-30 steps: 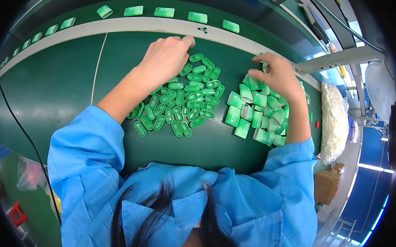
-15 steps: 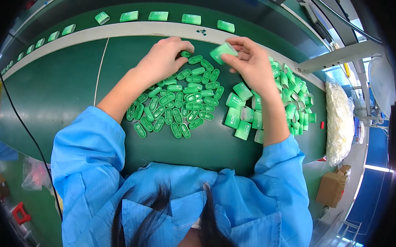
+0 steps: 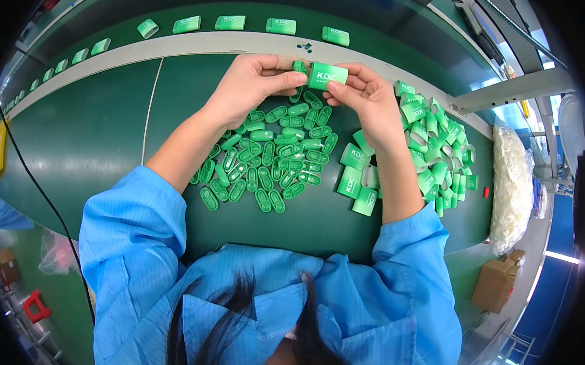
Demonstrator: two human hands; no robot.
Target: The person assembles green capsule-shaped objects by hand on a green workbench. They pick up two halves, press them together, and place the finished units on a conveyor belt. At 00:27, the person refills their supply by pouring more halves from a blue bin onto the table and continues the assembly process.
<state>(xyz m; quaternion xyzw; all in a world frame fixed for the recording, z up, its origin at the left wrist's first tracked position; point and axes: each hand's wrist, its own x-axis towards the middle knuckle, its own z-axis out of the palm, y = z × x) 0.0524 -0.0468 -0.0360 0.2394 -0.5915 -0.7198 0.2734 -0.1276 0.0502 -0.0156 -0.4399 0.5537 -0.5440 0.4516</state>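
Observation:
My left hand (image 3: pixel 256 86) pinches a small green oval end cap (image 3: pixel 300 67) and holds it on edge above the far side of the table. Close against it, a flat hollow green plastic shell (image 3: pixel 326 75) with white print is gripped between the thumb and fingers of my right hand (image 3: pixel 369 98). The cap stands at the shell's left end; whether it is seated in the opening I cannot tell. Below my hands lies a spread of loose green oval caps (image 3: pixel 267 154). Several more green shells (image 3: pixel 350 180) lie beside my right forearm.
A larger heap of green shells (image 3: pixel 441 150) sits right of my right arm. Beyond the pale rail (image 3: pixel 200 43), a row of similar shells (image 3: pixel 230 23) stands on a green strip. A bulging clear bag (image 3: pixel 509 189) of pale pieces lies at the right; a black cable (image 3: pixel 40 194) hangs left.
My hands have come together, bringing the cap and the shell side by side. The shell has turned so that its printed face shows upright.

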